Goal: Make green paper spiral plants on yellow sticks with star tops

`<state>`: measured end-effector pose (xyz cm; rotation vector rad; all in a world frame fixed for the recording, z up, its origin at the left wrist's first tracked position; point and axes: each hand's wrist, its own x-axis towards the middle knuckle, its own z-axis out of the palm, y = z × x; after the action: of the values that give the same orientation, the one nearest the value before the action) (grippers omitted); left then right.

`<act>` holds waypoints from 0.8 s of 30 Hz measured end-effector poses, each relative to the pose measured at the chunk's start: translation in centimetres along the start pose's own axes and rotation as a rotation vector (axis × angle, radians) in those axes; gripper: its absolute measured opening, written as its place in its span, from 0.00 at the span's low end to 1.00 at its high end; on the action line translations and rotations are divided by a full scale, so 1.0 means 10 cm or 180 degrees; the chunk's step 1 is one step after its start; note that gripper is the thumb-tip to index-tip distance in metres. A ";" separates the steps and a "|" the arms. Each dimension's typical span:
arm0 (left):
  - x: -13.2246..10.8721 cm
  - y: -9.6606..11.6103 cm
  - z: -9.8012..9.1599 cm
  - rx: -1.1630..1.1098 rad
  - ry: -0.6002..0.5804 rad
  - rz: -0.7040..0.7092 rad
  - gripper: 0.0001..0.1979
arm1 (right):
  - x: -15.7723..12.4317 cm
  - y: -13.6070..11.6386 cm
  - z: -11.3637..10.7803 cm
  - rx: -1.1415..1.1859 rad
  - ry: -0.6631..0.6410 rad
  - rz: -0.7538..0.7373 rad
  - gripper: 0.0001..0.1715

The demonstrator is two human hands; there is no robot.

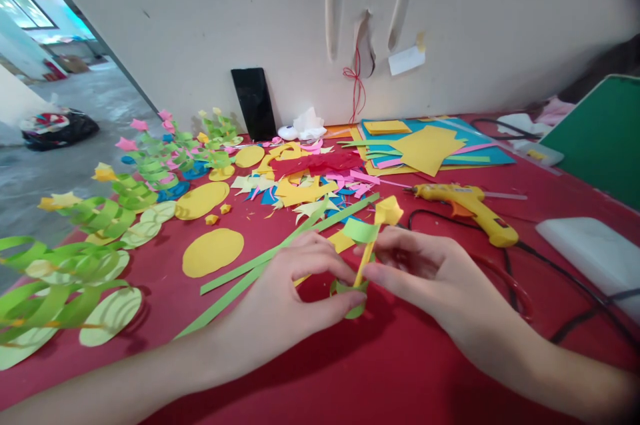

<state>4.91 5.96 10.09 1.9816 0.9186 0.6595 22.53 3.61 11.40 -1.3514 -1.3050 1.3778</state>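
Between my hands is a paper spiral [361,233], a green strip wound round a thin yellow stem with a folded yellow star [389,210] at its top. My left hand [313,275] pinches the green strip near the lower end. With thumb and fingers, my right hand [417,265] grips the stem just under the star. The spiral stands slightly tilted above the red table. Long green paper strips [235,274] lie beside my left hand, next to a yellow paper disc [213,252]. Two small yellow stars [212,219] rest farther back.
Finished spirals on discs [103,215] line the left side. Paper scraps [300,188] are heaped mid-table. A yellow glue gun [467,206] with its black cord lies right, near a white block [585,252]. Coloured sheets [480,155] and a leaning phone [254,104] stand at the back.
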 end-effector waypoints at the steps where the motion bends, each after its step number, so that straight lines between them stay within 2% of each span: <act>1: 0.00 0.00 0.00 0.0007 -0.0023 -0.0019 0.05 | 0.00 0.00 0.00 0.0069 0.0025 0.0009 0.10; 6: 0.00 0.03 0.01 -0.0038 -0.0062 -0.0070 0.04 | 0.00 0.01 -0.01 0.0197 0.0038 0.0016 0.09; 13: 0.00 0.03 0.01 -0.0218 -0.0094 -0.0312 0.06 | 0.02 -0.01 -0.01 -0.0095 0.0008 0.0088 0.09; 18: 0.02 0.00 0.05 -0.0557 -0.0232 -0.0622 0.06 | 0.07 0.06 -0.01 -0.0072 -0.0089 0.0171 0.07; 24: 0.03 -0.09 0.07 -0.0723 -0.0285 -0.0773 0.07 | 0.11 0.12 -0.01 0.0070 -0.0147 0.0274 0.06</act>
<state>5.31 6.22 9.04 1.6540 0.9658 0.5088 22.64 4.50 10.05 -1.3824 -1.2711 1.4854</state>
